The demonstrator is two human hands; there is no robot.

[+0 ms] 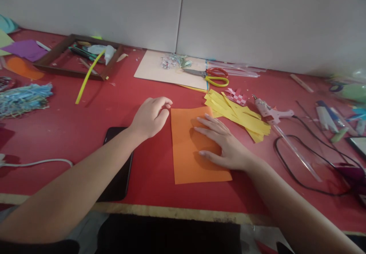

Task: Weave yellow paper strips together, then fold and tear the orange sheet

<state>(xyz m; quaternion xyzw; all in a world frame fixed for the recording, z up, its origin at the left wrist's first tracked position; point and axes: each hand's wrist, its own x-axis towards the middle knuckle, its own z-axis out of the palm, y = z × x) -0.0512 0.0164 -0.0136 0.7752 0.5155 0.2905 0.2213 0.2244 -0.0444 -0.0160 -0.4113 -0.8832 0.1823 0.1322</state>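
A sheet of orange paper (185,147) lies on the red table in front of me, its left edge straight. My right hand (220,143) rests flat on the right part of the sheet, fingers spread. Just off the sheet's upper left corner is my left hand (151,116), its fingers curled in and the thumb close to the forefinger. Nothing shows between those fingers. Under my left forearm lies a black phone (120,174), partly hidden. Yellow paper strips (237,113) are piled beyond my right hand.
Scissors (211,76) lie on cream sheets (151,69) at the back. A pink glue gun (268,111) with a black cord (288,181) is at right. A wooden frame (54,53) holding tools and a yellow strip (87,78) sit at back left, near blue fringe (25,99).
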